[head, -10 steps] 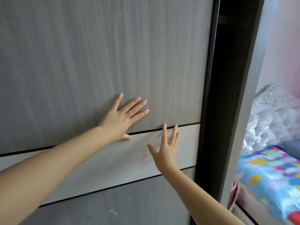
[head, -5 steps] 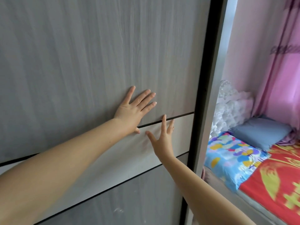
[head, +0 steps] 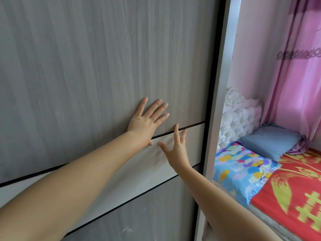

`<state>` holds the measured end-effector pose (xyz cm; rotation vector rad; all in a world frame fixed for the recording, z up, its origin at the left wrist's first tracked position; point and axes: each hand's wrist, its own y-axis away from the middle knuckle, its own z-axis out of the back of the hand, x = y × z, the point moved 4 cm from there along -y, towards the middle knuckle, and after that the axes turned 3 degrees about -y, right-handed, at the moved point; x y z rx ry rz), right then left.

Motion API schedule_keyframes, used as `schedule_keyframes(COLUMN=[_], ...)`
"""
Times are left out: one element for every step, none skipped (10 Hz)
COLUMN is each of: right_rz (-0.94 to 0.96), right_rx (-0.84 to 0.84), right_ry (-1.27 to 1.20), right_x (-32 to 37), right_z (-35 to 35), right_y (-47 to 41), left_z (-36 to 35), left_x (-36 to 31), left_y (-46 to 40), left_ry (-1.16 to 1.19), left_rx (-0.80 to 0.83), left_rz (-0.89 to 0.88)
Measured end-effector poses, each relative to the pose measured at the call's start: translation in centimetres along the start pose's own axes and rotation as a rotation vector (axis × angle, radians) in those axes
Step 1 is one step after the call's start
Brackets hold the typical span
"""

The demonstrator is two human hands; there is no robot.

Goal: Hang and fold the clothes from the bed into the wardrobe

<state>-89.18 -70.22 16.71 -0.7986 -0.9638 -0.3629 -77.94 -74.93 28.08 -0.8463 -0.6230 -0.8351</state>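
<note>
To the right of both hands, past the pale frame (head: 224,84) of the wardrobe, lies the bed (head: 295,197) under a red and yellow cover, with a blue patterned pillow (head: 243,173) nearest the right forearm, a plain blue pillow (head: 271,140) beyond it, white lace (head: 238,115) and a pink curtain (head: 298,84) behind. No loose clothes can be made out on it. The grey wood-grain wardrobe door (head: 104,58) fills everything ahead of the hands, covering the inside. The left hand (head: 147,120) lies flat on the door, fingers spread and straight, holding nothing. The right hand (head: 177,150), just below and beside it, touches the lighter band (head: 132,169) with straight, splayed fingers, also released.
</note>
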Motion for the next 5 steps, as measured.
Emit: schedule_keyframes(right_rz=[0.012, 0.005, -0.016, -0.027, 0.135], right_rx=[0.022, 0.065, 0.189, 0.313, 0.194], right_ry=[0.030, 0.067, 0.131, 0.203, 0.149], right_x=[0.3, 0.2, 0.9, 1.7, 3.2], right_z=[0.1, 0.7, 1.3, 2.9, 8.2], right_y=[0.0, -0.2, -0.1, -0.8, -0.7], left_z=[0.5, 0.7, 1.0, 1.1, -1.1], left_x=[0.2, 0.4, 0.1, -1.5, -6.9], left_y=[0.2, 0.4, 0.6, 1.8, 8.5], left_ry=[-0.014, -0.026, 0.039, 0.188, 0.342], left_rx=[0.049, 0.059, 0.035, -0.019, -0.172], left_rz=[-0.003, -0.010, 0.020, 0.031, -0.032])
